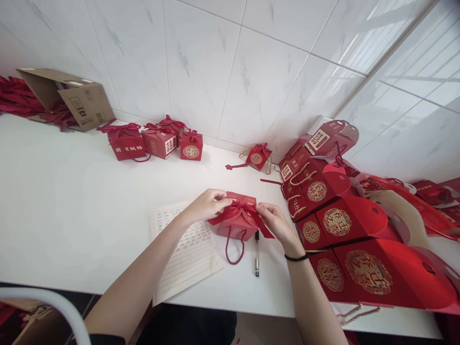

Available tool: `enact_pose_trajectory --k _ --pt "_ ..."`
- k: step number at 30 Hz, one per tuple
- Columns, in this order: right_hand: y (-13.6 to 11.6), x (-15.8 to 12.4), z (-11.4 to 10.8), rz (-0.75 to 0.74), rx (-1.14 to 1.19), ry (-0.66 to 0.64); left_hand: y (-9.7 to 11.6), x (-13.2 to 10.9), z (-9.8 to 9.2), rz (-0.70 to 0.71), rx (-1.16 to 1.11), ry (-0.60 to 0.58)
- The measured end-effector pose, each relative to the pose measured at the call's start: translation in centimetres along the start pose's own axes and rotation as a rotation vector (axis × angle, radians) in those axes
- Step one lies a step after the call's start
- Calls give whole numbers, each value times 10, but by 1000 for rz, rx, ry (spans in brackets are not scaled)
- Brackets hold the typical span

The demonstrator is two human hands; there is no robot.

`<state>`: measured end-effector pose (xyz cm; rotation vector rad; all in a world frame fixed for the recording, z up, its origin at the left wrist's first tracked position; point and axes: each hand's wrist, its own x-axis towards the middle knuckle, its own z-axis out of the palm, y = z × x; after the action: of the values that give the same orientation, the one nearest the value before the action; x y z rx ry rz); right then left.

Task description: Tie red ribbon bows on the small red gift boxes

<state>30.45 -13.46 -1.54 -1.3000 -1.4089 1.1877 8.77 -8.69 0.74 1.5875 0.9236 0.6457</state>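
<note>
A red gift box (pixel 235 229) with a dark red rope handle stands on the white table in front of me. Across its folded top lies a red ribbon (pixel 264 229), tied in a bow. My left hand (pixel 210 205) pinches the bow's left loop between thumb and fingers. On the other side my right hand (pixel 275 219), a black band round its wrist, pinches the right loop. A lined sheet (pixel 190 268) with handwriting lies partly under my left forearm. Beside the box, on the right, is a pen (pixel 257 254).
Several finished-looking bow-tied boxes (pixel 124 143) stand along the tiled wall, with another small red box (pixel 258 157) further right. Larger red boxes (pixel 370 268) are packed along the right side. A cardboard carton (pixel 89 103) with red ribbons stands at the back left.
</note>
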Motion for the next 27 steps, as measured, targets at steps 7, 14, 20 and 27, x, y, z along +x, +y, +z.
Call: enact_pose_trajectory --k 7,14,20,27 --pt "7 5 12 -124 152 176 -10 12 11 -28 -221 155" --pt "22 15 19 -93 395 209 -28 21 30 122 67 461" --pt "29 19 29 -81 398 285 -37 24 41 167 -15 618" --pt "20 25 0 16 157 380 -40 30 10 106 -54 657"
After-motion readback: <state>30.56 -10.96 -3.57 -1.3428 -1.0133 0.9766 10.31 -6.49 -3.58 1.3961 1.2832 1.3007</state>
